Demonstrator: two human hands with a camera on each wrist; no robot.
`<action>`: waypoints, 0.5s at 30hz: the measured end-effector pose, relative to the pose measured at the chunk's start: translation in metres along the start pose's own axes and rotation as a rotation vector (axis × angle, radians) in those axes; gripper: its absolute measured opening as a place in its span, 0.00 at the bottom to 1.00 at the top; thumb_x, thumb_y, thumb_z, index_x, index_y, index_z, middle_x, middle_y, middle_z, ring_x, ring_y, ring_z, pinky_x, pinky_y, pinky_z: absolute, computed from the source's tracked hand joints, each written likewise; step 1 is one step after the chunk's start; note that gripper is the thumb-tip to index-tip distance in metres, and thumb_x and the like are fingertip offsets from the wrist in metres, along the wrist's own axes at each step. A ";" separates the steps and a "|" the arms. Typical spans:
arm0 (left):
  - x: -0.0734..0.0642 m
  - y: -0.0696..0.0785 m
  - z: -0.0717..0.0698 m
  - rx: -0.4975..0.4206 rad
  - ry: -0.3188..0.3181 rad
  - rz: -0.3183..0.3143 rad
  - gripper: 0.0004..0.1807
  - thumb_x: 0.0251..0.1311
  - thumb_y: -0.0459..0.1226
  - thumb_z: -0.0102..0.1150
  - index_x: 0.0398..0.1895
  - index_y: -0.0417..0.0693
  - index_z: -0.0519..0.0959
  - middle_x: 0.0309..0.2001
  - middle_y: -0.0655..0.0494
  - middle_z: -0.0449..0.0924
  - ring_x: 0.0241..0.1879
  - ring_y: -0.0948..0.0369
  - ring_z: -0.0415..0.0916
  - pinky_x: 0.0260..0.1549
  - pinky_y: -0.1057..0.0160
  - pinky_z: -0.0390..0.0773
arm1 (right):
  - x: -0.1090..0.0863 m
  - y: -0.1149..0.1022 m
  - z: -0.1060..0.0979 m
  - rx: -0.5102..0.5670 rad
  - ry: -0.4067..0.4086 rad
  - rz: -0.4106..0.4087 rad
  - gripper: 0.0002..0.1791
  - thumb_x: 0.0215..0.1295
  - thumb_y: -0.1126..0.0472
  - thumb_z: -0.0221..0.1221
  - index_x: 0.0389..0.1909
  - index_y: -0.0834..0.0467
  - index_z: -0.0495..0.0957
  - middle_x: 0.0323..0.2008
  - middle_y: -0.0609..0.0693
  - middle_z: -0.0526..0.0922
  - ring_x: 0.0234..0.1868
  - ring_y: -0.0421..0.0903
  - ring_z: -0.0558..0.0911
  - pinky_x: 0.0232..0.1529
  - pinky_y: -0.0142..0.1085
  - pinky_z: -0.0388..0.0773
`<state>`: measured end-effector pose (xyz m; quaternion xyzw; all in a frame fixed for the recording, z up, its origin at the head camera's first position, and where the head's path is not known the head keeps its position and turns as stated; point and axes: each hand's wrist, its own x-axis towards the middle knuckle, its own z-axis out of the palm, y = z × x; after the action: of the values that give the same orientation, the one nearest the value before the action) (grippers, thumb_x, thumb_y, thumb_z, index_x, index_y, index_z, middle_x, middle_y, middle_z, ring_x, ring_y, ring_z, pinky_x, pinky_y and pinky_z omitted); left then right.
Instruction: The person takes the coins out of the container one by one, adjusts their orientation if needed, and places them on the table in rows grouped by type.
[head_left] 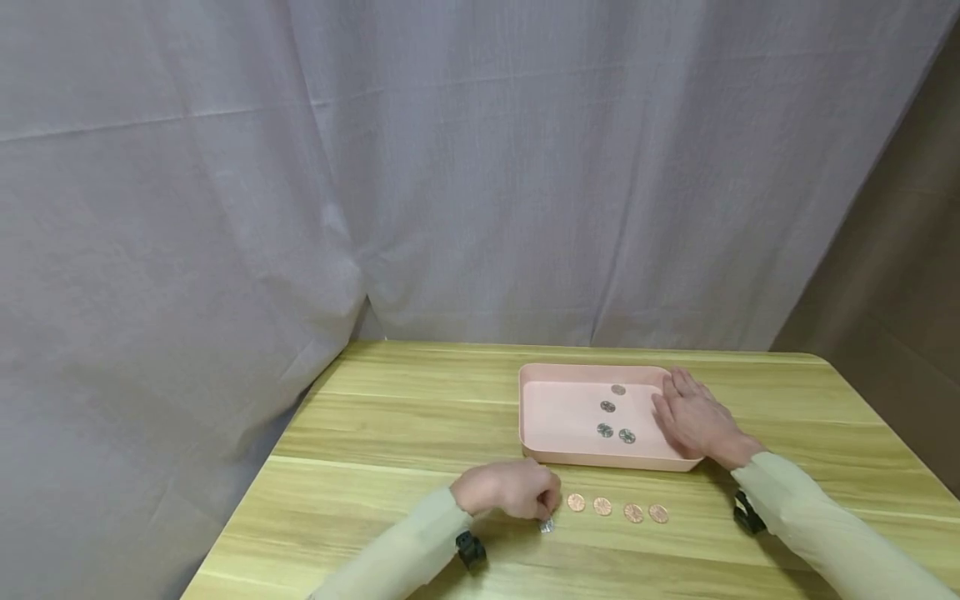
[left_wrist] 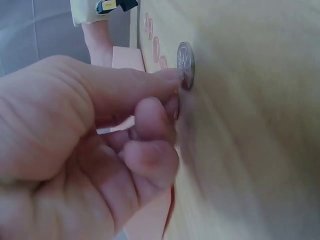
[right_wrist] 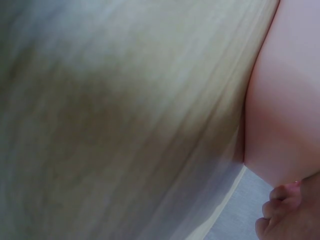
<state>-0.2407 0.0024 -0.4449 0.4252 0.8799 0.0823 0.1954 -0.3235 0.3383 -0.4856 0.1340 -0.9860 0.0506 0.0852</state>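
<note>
My left hand [head_left: 513,487] is in front of the tray's near left corner, low over the table. Between its thumb and forefinger it pinches a silver coin [left_wrist: 185,65], which stands on edge close to the wood in the left wrist view. The other fingers of that hand are curled in. A pink tray [head_left: 558,417] lies behind it with several coins [head_left: 605,431] inside. On the tray's right wall, my right hand [head_left: 696,417] grips the rim, thumb on the inner side and fingers over the outside near the far corner.
Several copper coins [head_left: 602,506] lie in a row in front of the tray, right of my left hand. The wooden table [head_left: 420,392] ends at a grey cloth [head_left: 480,208] at the back and left. A brown surface [head_left: 892,275] stands beyond the right edge.
</note>
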 end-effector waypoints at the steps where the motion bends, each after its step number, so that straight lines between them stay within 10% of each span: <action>1: 0.001 -0.001 -0.001 -0.017 0.008 0.006 0.09 0.63 0.35 0.62 0.27 0.55 0.75 0.26 0.69 0.72 0.25 0.72 0.67 0.28 0.75 0.69 | 0.000 0.000 0.000 0.002 -0.002 0.001 0.37 0.79 0.48 0.32 0.69 0.78 0.53 0.72 0.77 0.49 0.72 0.73 0.52 0.72 0.61 0.50; 15: 0.032 -0.011 -0.041 -0.121 0.258 0.088 0.02 0.66 0.37 0.59 0.35 0.51 0.78 0.31 0.65 0.80 0.30 0.73 0.72 0.35 0.78 0.72 | 0.000 0.001 0.001 -0.009 0.001 -0.001 0.37 0.79 0.48 0.33 0.69 0.78 0.53 0.72 0.76 0.48 0.73 0.72 0.52 0.72 0.61 0.50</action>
<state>-0.2838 0.0217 -0.4198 0.4369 0.8716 0.1976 0.1022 -0.3240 0.3394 -0.4865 0.1341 -0.9861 0.0461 0.0865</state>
